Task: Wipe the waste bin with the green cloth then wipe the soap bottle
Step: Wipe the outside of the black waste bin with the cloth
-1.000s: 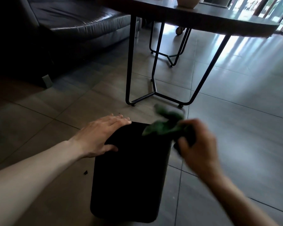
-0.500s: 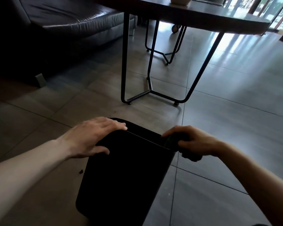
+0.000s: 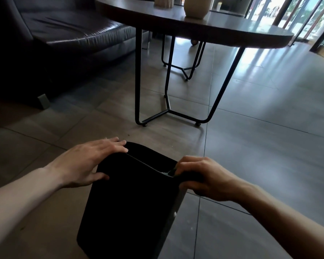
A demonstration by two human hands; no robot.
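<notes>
A black waste bin (image 3: 127, 206) stands on the tiled floor at the bottom centre, tipped toward me. My left hand (image 3: 86, 163) lies flat on its upper left edge, fingers spread over the rim. My right hand (image 3: 204, 178) is closed on the bin's right rim, pressing the green cloth (image 3: 171, 172) against it. Only a small dark sliver of the cloth shows under the fingers. No soap bottle is in view.
A dark oval table (image 3: 232, 32) on thin black metal legs (image 3: 137, 77) stands just beyond the bin, with a pale vase (image 3: 195, 6) on top. A dark leather sofa (image 3: 67, 34) fills the left. Glossy floor tiles extend to the right toward bright windows.
A second ago my right hand held the green cloth in the air above the bin. It has come down onto the right rim and the cloth is now mostly hidden. My left hand stayed put.
</notes>
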